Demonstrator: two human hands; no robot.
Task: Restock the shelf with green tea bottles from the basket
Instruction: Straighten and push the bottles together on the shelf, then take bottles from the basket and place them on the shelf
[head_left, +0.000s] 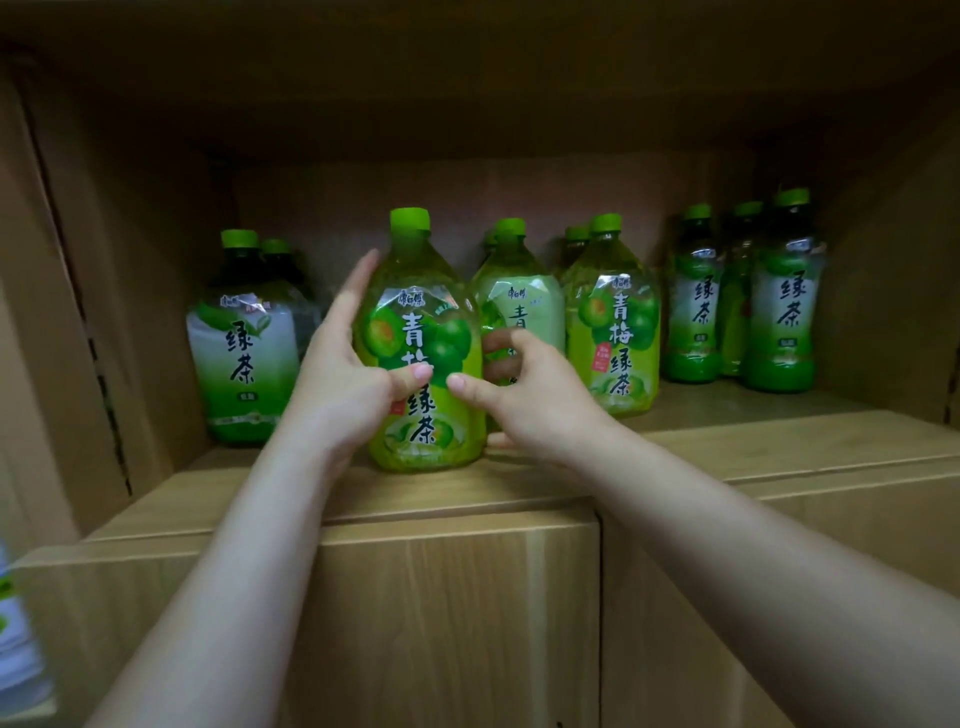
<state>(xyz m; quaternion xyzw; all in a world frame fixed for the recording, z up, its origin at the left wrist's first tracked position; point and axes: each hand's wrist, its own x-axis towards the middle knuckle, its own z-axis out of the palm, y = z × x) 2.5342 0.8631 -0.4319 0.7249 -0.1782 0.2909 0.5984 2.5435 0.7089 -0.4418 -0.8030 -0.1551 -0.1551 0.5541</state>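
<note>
Holding: I have the green tea bottle (423, 338) in both hands, one on each side, so it stays straight up and does not tip.
Where it is: it stands on the shelf (779, 439), close to the front edge. Its label faces me, so it is easy to read.
Left hand (337, 379): it is grasping the bottle, with my thumb on the label and my fingers up the side.
Right hand (524, 400): it is grasping too. My thumb is on the front and my fingers curl round the other side.
Same kind: the plum tea bottles (613, 322) stand just behind and to the right. I think mine belongs in their row.
Other kinds: a pale bottle (244, 343) is on the left and small bottles (784, 301) are far right. Each kind has its own spot.
</note>
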